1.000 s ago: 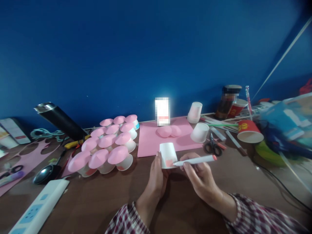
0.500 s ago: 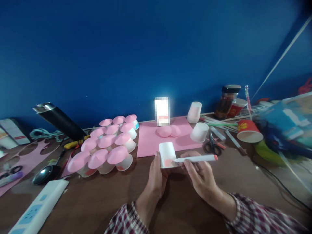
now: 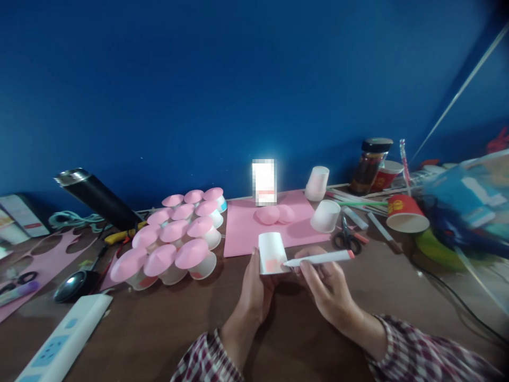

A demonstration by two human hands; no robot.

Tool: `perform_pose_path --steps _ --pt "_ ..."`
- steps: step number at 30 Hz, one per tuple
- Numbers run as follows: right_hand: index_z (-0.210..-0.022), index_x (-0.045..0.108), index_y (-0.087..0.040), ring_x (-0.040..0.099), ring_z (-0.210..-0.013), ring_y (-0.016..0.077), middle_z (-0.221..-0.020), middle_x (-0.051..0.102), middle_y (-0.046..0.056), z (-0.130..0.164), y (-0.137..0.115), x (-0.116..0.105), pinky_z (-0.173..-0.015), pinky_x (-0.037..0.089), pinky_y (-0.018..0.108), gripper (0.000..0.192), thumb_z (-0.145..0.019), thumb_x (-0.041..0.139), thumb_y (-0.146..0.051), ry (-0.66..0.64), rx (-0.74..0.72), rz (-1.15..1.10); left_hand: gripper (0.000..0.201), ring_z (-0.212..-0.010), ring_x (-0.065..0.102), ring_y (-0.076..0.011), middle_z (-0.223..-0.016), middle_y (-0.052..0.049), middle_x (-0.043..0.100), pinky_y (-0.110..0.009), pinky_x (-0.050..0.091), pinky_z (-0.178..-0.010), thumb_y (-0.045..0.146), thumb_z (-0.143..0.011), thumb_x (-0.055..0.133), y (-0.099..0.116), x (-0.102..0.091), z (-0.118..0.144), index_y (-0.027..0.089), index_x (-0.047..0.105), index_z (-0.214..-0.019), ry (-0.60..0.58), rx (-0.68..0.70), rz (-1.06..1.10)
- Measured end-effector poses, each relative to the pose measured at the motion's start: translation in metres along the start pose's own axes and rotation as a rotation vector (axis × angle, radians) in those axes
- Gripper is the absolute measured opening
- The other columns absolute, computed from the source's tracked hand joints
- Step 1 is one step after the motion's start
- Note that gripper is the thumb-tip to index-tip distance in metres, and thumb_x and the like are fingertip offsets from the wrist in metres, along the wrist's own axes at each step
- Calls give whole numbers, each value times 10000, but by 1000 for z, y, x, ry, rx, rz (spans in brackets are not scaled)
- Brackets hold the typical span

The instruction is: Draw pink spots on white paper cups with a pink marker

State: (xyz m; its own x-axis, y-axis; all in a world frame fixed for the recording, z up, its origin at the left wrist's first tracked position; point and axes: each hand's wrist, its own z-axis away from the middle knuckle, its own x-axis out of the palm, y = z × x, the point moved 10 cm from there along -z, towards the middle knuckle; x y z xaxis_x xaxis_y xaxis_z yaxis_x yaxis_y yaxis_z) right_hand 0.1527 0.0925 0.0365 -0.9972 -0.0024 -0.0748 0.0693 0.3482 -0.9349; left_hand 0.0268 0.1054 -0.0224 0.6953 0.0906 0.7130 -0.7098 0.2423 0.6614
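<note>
A deep blue wall rises behind a cluttered brown worktop [image 3: 167, 318]. Near centre, the left hand [image 3: 254, 289] grips an upturned white cup [image 3: 272, 252], fingers closed round its side. The right hand [image 3: 328, 286] pinches a marker [image 3: 320, 259], its tip touching a pink patch low on the cup. Colouring looks best done with the cup held firm and short, light strokes. Left sit pink-topped cups [image 3: 175, 241]; scissors [image 3: 347, 237] lie right.

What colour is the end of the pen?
The marker has a coral-pink end, seen in the head view.
</note>
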Motion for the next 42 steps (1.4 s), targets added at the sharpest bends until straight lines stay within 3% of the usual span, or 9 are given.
perform_pose_path --steps 7,13,25,30,42 --pt "-930 616 -206 599 -653 128 -733 623 7 -1 -5 -2 -583 496 209 129 -955 505 -267 10 -26 36 432 -749 672 -242 -815 -115 715 -398 549 -740 499 -880 533 1 -3 -1 91 632 -980 29 9 -9" --pt "-929 617 -204 599 -608 115 -693 619 -9 -2 -14 -7 -571 505 195 94 -939 529 -233 69 -75 29 439 -846 679 -271 -851 -129 723 -413 542 -789 501 -882 532 1 0 0 90 635 -996 -1 3 12" --pt "-985 604 -193 619 -695 142 -790 654 38 5 1 9 -638 532 238 146 -960 520 -309 -80 28 -20 470 -836 677 -280 -821 -132 719 -410 514 -802 540 -842 576 0 3 2 82 633 -928 -8 -6 -12" --pt "-961 610 -190 620 -673 147 -767 648 38 4 -2 1 -620 531 239 152 -957 522 -313 -8 11 39 492 -852 681 -291 -827 -135 722 -421 505 -815 550 -843 569 0 4 3 79 640 -966 -5 -13 -28" --pt "-942 618 -195 656 -697 156 -790 663 41 3 -9 5 -637 547 232 145 -956 514 -295 -43 -10 58 469 -841 680 -286 -799 -120 716 -418 501 -813 552 -831 584 1 4 2 93 637 -914 -1 -2 -34"
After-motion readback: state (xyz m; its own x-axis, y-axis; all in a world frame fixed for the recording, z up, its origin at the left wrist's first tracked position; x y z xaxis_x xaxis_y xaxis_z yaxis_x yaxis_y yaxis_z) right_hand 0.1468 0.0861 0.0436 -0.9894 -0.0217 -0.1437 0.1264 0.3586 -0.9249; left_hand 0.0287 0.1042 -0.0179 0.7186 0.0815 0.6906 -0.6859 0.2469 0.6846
